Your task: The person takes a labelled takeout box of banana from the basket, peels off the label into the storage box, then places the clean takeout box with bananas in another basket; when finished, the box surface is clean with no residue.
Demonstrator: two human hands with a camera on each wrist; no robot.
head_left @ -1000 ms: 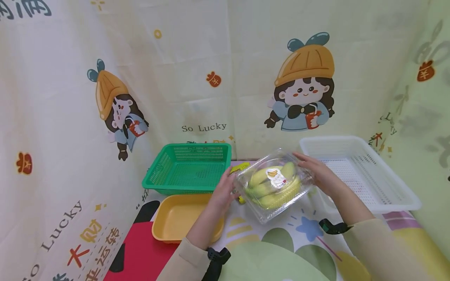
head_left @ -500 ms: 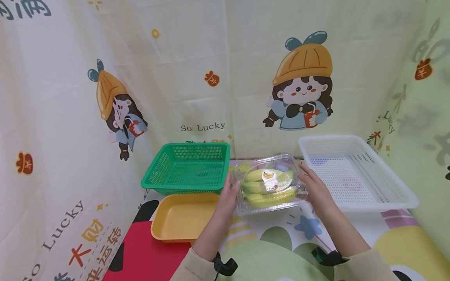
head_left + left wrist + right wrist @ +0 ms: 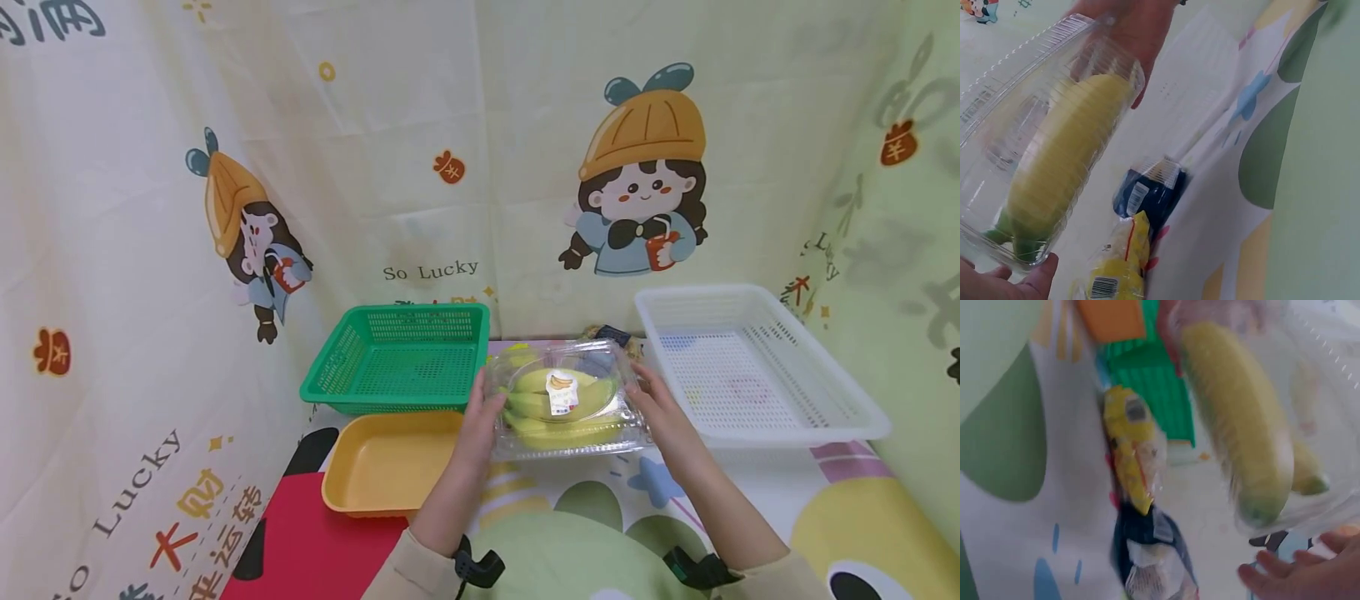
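In the head view, a clear plastic clamshell box (image 3: 630, 435) of bananas (image 3: 558, 433) is held up over the table between both hands. A white label with a banana picture is stuck on its lid. My left hand (image 3: 476, 429) grips the box's left end, and the thumb lies along that side. At the opposite end my right hand (image 3: 667, 417) holds the box. The left wrist view shows the bananas (image 3: 1066, 162) through the ribbed side wall, with left-hand fingers (image 3: 1038, 280) at the near corner. In the right wrist view, the right hand (image 3: 1313, 575) is partly cut off.
A green basket (image 3: 393, 403) stands back left, with a yellow-orange tray (image 3: 341, 503) in front. To the right is a white basket (image 3: 795, 437). Behind the box lie a yellow packet (image 3: 1119, 262) and a dark blue packet (image 3: 1150, 194). A patterned curtain (image 3: 517, 167) hangs behind.
The box has turned from a slanted pose to nearly level and shifted slightly left, both hands still on it. The dark packet behind it has come into sight in the head view.
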